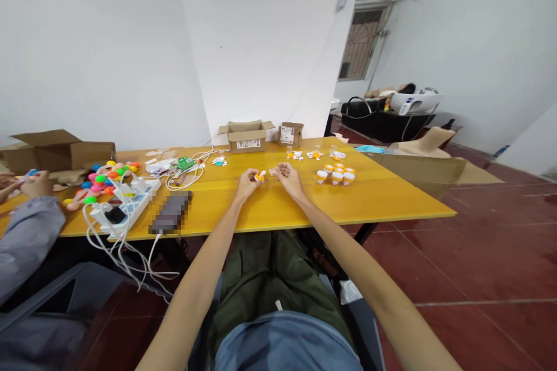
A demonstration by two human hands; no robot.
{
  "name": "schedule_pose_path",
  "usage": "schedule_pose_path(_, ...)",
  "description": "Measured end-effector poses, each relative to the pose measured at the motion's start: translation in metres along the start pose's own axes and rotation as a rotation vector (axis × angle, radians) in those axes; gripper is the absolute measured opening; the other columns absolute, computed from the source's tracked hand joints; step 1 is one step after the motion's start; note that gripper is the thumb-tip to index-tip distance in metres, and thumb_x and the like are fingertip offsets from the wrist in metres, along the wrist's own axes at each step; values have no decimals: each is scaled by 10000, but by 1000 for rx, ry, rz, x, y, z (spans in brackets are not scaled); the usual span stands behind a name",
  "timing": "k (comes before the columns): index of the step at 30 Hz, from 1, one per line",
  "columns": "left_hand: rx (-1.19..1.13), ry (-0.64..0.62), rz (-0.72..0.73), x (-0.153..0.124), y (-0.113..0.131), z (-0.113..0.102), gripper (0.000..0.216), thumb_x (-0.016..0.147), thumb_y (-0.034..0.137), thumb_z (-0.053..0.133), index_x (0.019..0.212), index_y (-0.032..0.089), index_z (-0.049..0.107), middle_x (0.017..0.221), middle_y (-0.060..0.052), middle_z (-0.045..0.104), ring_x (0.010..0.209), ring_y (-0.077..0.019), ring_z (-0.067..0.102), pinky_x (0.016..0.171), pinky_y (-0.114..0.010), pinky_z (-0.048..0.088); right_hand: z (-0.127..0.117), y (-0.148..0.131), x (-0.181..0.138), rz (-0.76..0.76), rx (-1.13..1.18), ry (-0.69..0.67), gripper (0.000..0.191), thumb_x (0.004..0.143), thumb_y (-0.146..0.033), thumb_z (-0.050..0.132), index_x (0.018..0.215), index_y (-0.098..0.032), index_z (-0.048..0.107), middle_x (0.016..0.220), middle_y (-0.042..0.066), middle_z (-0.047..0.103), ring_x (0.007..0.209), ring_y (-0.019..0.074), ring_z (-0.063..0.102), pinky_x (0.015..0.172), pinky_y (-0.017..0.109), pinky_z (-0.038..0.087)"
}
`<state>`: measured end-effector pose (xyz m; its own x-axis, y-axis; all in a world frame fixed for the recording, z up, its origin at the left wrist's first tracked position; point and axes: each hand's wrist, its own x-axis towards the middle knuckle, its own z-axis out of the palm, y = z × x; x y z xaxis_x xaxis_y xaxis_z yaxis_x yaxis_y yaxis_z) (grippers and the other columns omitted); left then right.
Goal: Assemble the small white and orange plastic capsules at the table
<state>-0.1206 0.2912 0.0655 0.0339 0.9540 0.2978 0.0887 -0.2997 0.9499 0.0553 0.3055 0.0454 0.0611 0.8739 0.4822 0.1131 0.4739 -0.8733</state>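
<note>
Orange-and-white plastic, a small piece (pixel 260 176) is pinched between the fingertips of a person's left hand (pixel 247 183) over a glossy yellow wooden table (pixel 270 208). Near it but apart, the right hand (pixel 288 177) has its grip closed on a small, clear plastic piece (pixel 274 172), partly hidden by the fingers. To the right of the hands, a cluster of small, round, white-topped pieces with orange bands (pixel 336 174) stands on the table, with loose white and orange plastic parts (pixel 315 155) farther back. An open brown cardboard box (pixel 247 144) sits near the white wall. At left, a co-worker's hand (pixel 38 184) appears beside a heap of multicoloured plastic balls (pixel 100 179).
</note>
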Motion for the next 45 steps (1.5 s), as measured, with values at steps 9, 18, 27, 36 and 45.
schedule_pose_path(9,-42,-53,-48,-3,3,0,311,522,96,791,802,188,693,795,-10,728,796,-197,696,777,-345,574,11,-12,-10,-58,23,-38,295,724,-389,733,957,-242,627,1035,60,718,970,219,700,851,360,574)
schedule_pose_path(18,-104,-126,-42,-6,11,-1,374,526,174,868,876,184,737,851,-49,759,881,-227,711,856,-388,574,11,-17,-12,-27,63,-102,237,702,-350,731,889,-236,644,962,32,717,907,201,704,817,337,576)
schedule_pose_path(27,-87,-159,-12,-5,11,-6,385,575,378,900,906,212,795,829,-52,771,838,-211,689,790,-339,556,10,-22,-12,-34,92,-132,255,686,-371,748,871,-240,631,945,23,713,880,191,701,827,334,567)
schedule_pose_path(36,-77,-183,-30,-5,12,-7,332,664,496,824,800,196,784,674,-32,703,670,-159,632,634,-276,500,10,-25,-12,-47,64,-132,261,674,-381,761,847,-240,625,910,19,722,859,197,692,813,343,564)
schedule_pose_path(45,-86,-187,-57,-4,9,-8,416,706,588,772,775,178,752,611,-23,647,601,-143,595,623,-281,492,9,-25,-13,-74,15,-143,245,691,-403,756,836,-240,644,874,16,723,853,199,685,805,345,555)
